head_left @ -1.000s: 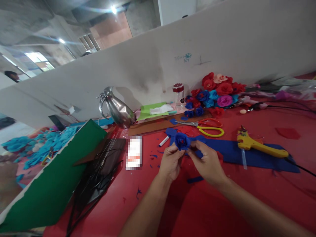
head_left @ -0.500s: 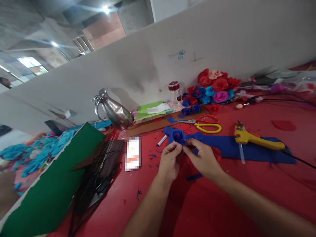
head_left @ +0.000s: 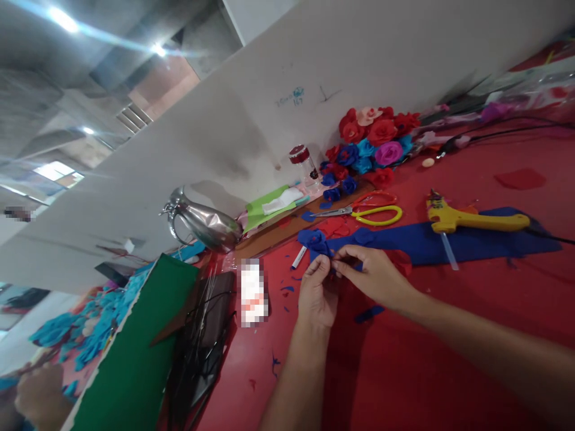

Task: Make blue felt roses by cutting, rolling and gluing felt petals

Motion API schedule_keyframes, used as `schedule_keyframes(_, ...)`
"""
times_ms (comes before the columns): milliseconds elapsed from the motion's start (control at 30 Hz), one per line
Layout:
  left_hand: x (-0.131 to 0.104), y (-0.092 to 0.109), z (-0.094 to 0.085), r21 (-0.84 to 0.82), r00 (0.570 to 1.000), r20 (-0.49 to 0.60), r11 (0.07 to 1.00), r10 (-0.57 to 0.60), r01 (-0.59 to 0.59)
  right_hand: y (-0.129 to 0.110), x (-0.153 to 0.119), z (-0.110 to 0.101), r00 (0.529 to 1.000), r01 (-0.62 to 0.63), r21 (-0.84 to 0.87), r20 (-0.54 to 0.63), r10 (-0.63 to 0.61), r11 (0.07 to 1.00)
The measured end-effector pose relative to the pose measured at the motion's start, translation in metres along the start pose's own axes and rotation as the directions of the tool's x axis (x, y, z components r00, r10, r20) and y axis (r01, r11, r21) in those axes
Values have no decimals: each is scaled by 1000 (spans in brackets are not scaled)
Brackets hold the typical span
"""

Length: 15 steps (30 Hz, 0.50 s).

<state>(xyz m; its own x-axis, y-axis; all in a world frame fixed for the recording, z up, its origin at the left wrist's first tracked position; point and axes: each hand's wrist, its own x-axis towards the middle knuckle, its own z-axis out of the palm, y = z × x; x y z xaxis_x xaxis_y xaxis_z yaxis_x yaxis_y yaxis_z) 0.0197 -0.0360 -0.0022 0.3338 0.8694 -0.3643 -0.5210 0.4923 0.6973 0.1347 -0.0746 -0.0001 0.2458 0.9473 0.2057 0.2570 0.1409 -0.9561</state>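
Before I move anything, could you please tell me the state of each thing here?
Blue flower, held by left hand and right hand
Jar, upright, lid on
Scissors, lying flat, handles apart
Glue gun, lying down, power unclear
Marker, lying down, cap unclear
Metal jug, standing

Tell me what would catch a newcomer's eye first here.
Probably the heap of red, blue and pink flowers against the wall. Next, the yellow glue gun on the blue strip at right, and the shiny metal jug left of the glass jar.
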Motion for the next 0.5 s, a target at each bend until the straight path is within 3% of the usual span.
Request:
schedule_keyframes(167,-2,0,4,20,999,-40,1000,-7,7,6,2,0,999,-23,22,31,22,999)
schedule_keyframes(300,-4,1,8,40,996,-66,998,54,-52,5,3,1,1000,4,-44,28,-3,999)
schedule_keyframes(433,-1,4,6,46,992,-91,996,85,-81,-8,12,-28,997,54,-350,-27,-68,935)
schedule_keyframes(500,2,6,3,51,993,-94,997,70,-65,-11,18,-59,989,-33,-629,-134,-66,777)
